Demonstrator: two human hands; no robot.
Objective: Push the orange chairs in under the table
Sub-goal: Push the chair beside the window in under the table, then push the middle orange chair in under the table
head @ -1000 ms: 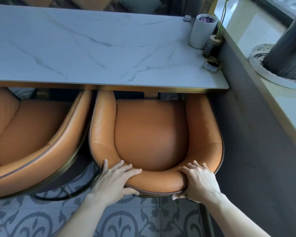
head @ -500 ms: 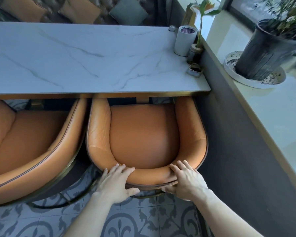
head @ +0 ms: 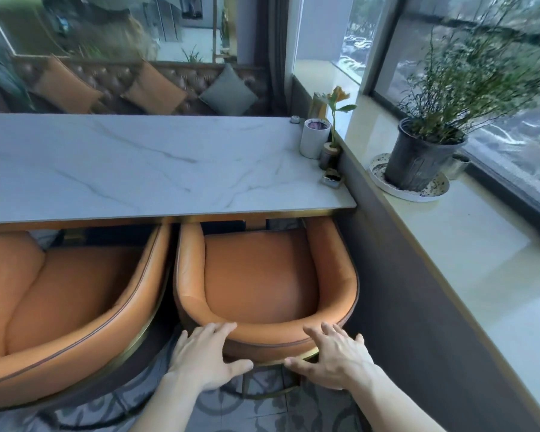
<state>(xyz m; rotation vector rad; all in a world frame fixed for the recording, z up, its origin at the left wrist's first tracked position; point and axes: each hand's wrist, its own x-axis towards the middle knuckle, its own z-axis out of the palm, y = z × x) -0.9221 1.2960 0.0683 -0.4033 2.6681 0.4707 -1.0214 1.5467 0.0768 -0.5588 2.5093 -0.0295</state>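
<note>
The right orange chair (head: 262,275) stands with the front of its seat under the white marble table (head: 144,169), close to the grey wall on its right. My left hand (head: 205,358) and my right hand (head: 335,358) are at the back of its curved backrest. Their fingers are spread, and only the fingertips touch the top rim, with the thumbs below it. Neither hand grips the chair. The left orange chair (head: 60,300) stands beside it, touching or nearly touching it, and sticks out farther from the table.
A white cup (head: 315,138), a small vase with a flower (head: 330,152) and a little dish (head: 331,179) stand at the table's right end. A potted plant (head: 418,154) sits on the window sill (head: 468,244). Beyond the table is a bench with cushions (head: 153,88). The floor is patterned tile.
The right chair has slid farther from me, towards the table. My hands have loosened from a grasp over the backrest to spread fingers at its rim. My view has lifted upward.
</note>
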